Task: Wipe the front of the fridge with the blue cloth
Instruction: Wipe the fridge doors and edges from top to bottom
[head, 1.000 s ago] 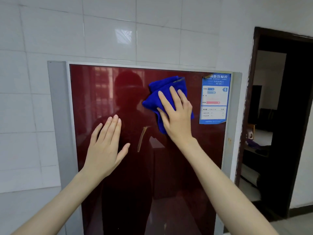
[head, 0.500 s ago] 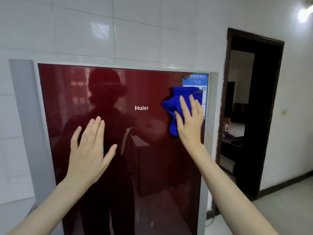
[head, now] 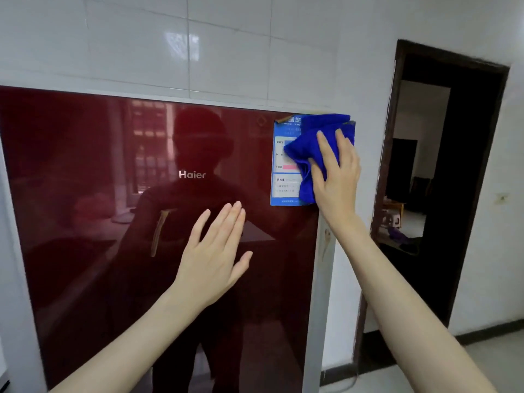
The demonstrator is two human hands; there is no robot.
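Note:
The fridge [head: 85, 222] has a glossy dark red glass front with a white logo, and fills the left and middle of the head view. My right hand [head: 337, 177] presses the bunched blue cloth [head: 306, 148] flat against the door's top right corner, over a blue energy label [head: 283, 188]. The cloth hides most of that label. My left hand [head: 215, 251] rests flat on the red glass lower down, near the door's middle, fingers together and holding nothing.
White tiled wall [head: 198, 52] runs above the fridge. A grey side strip [head: 320, 279] edges the door on the right. Further right is a dark-framed open doorway [head: 442, 194] into another room with furniture; a dark skirting board [head: 487, 330] meets the pale floor.
My right hand has slid the cloth rightward across the upper door, from beside the label to over it at the top right corner. My left hand has stayed flat on the glass.

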